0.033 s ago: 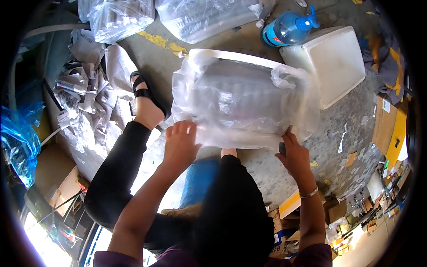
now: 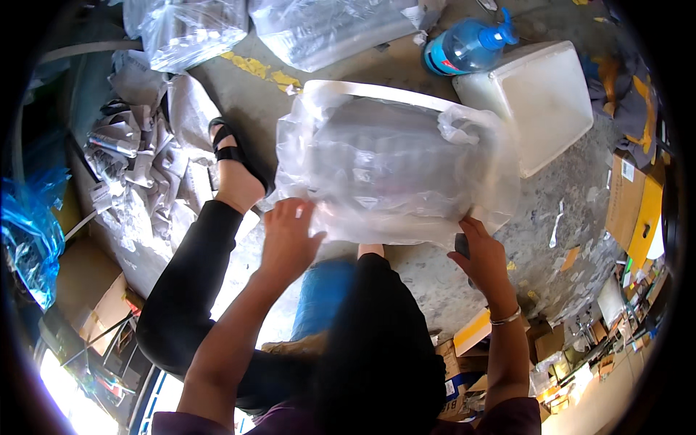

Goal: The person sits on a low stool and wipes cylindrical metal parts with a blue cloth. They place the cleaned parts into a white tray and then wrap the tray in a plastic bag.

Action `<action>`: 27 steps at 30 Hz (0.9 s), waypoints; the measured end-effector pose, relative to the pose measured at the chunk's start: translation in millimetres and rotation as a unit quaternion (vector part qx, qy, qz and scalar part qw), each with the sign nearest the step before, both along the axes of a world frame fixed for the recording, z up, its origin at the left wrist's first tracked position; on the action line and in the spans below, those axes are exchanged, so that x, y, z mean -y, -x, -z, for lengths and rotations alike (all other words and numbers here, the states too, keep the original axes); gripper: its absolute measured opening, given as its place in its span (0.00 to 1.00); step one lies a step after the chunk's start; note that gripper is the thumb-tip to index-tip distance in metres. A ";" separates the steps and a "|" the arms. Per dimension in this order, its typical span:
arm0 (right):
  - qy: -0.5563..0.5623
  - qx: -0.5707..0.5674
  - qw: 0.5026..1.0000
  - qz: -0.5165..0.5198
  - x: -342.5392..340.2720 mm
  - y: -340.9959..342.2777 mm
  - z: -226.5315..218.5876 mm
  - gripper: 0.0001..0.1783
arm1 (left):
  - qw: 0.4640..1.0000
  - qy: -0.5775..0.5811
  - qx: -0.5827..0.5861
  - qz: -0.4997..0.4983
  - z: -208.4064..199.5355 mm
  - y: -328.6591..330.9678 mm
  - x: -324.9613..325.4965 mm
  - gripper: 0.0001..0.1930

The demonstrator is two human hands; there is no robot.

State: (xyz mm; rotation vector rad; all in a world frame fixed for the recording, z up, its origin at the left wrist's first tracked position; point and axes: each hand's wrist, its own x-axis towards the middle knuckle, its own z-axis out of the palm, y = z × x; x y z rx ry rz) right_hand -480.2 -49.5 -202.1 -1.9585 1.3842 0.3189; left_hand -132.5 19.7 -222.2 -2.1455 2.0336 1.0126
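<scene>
A clear plastic bag (image 2: pixel 391 170), cloudy and wrinkled, lies over a pale rectangular thing whose white rim (image 2: pixel 370 88) shows along the far side. What the plastic covers is blurred. My left hand (image 2: pixel 286 235) is at the bag's near left corner, fingers bent forward at the plastic and thumb held apart. At the near right corner, my right hand (image 2: pixel 484 261) touches the bag's edge with its fingertips. A small dark object (image 2: pixel 462 245) is held between its thumb and palm, mostly hidden.
Beyond the bag stand a blue pump bottle (image 2: pixel 464 49) and a whitish plastic tub (image 2: pixel 547 109). Filled clear bags (image 2: pixel 341 29) lie at the far side. Crumpled paper (image 2: pixel 145 156) covers the left floor, beside my sandalled foot (image 2: pixel 235 163). Cardboard boxes (image 2: pixel 634 210) are at right.
Almost nothing differs. The whole scene sits slightly further left in view, and both hands keep their places at the bag's near edge.
</scene>
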 end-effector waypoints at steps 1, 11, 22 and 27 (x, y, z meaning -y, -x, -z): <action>0.009 0.044 0.999 0.016 -0.3 8.1 -9.2 0.32 | 0.998 0.023 -0.034 -0.040 -4.1 -3.7 -0.9 0.23; -0.069 0.167 0.904 0.388 12.3 -17.8 19.7 0.28 | 0.900 0.010 -0.281 -0.334 8.4 23.4 37.0 0.37; 0.043 0.013 0.944 0.328 -3.5 -47.0 39.7 0.31 | 0.993 0.007 -0.039 -0.107 29.5 25.0 27.8 0.39; 0.193 0.114 0.897 0.382 -14.9 -36.9 40.0 0.24 | 0.974 -0.010 -0.152 -0.166 26.5 13.4 40.2 0.30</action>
